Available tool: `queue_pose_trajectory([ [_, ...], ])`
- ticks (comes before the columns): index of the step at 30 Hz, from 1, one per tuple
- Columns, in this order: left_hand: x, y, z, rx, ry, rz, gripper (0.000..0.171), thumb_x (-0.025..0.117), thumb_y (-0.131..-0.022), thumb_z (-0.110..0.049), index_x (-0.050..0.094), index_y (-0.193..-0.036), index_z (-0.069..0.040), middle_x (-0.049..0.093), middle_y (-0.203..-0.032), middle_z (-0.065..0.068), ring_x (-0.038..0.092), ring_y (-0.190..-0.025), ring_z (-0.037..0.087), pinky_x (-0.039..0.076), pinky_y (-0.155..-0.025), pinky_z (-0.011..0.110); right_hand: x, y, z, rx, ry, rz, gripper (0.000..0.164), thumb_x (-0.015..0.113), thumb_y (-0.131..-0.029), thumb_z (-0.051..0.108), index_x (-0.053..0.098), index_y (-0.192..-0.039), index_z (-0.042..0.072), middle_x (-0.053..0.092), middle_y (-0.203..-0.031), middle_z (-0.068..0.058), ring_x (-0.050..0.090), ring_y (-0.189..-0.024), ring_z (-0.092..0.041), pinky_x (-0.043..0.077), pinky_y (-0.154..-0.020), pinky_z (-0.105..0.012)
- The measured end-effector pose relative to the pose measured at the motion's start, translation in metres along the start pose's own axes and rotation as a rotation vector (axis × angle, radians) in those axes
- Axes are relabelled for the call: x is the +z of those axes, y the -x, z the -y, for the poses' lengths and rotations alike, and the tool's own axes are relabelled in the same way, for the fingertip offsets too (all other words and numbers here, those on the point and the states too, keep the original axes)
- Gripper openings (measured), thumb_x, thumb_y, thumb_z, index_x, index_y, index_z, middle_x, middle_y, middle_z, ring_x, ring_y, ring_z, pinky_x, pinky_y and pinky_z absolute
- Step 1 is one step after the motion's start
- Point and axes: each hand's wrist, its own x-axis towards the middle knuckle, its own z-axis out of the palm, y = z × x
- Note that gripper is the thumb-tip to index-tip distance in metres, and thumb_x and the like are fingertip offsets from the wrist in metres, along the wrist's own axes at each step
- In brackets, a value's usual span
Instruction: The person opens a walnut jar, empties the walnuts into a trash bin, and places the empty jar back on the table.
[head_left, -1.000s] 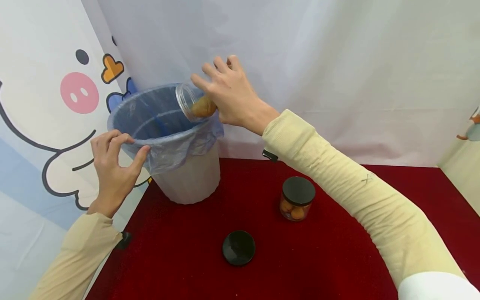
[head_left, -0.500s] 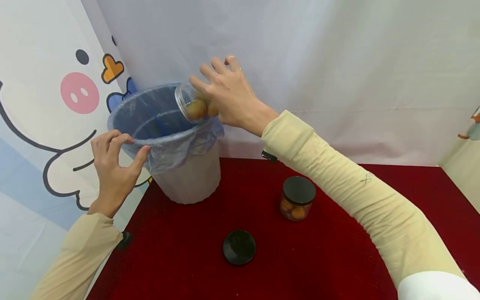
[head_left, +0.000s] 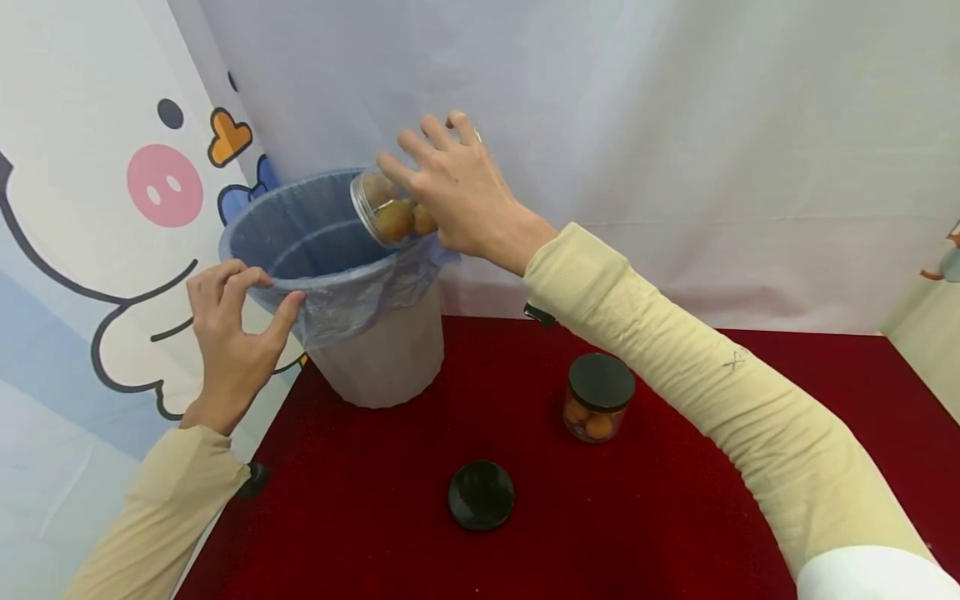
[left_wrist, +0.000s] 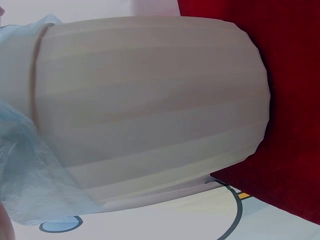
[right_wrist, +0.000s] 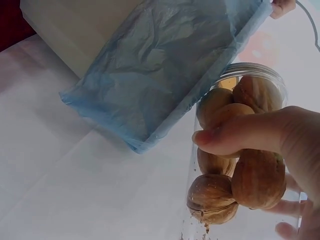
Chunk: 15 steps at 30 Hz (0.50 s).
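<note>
My right hand (head_left: 467, 192) grips a clear jar (head_left: 367, 204) lying on its side, its open mouth over the inside of a white bin (head_left: 382, 362). Several round, brown, ridged pieces (right_wrist: 260, 177) are crowded in this jar; in the right wrist view the thumb crosses in front of them. My left hand (head_left: 234, 354) pinches the bin's near-left rim, thumb outside, over the blue plastic liner (head_left: 348, 310). In the left wrist view the bin's ribbed wall (left_wrist: 150, 105) fills most of the picture, and only slivers of the hand show at its left edge.
A black round lid (head_left: 481, 496) lies on the red tablecloth (head_left: 360, 525). Right of the bin stands a second clear jar (head_left: 597, 423) with a black lid on, holding several orange-brown balls. A white curtain (head_left: 675, 142) hangs behind, and a cartoon-printed sheet (head_left: 75, 208) at left.
Inside the tilted jar the brown pieces have shifted, and several now show near its mouth where one showed before. Both hands stay nearly in place; the whole view drifts slightly.
</note>
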Motion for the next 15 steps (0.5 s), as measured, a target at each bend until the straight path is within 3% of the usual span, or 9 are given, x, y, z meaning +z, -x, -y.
queue_pose_trajectory([
  [10,0.0001,0.0009,0.0018,-0.003,-0.006,-0.004,0.053,0.066,-0.081,-0.051,0.06,-0.089,0.001,0.052,-0.098,0.022,0.041,-0.1,0.036,0.028,-0.093,0.038,0.0014,0.0002,0.0021,0.013,-0.019,0.005,0.068,0.068,-0.072,0.013,0.047,-0.136,0.014,0.049,-0.127,-0.013,0.04,-0.115,-0.035,0.027,-0.097,-0.05],
  [15,0.0012,0.0008,0.0022,0.0,-0.005,-0.01,0.053,0.066,-0.081,-0.051,0.061,-0.089,0.001,0.052,-0.099,0.022,0.042,-0.1,0.036,0.029,-0.092,0.038,0.0032,0.0004,0.0027,0.002,-0.013,-0.035,0.066,0.065,-0.07,0.007,0.049,-0.134,0.014,0.05,-0.125,-0.012,0.04,-0.115,-0.035,0.026,-0.099,-0.05],
])
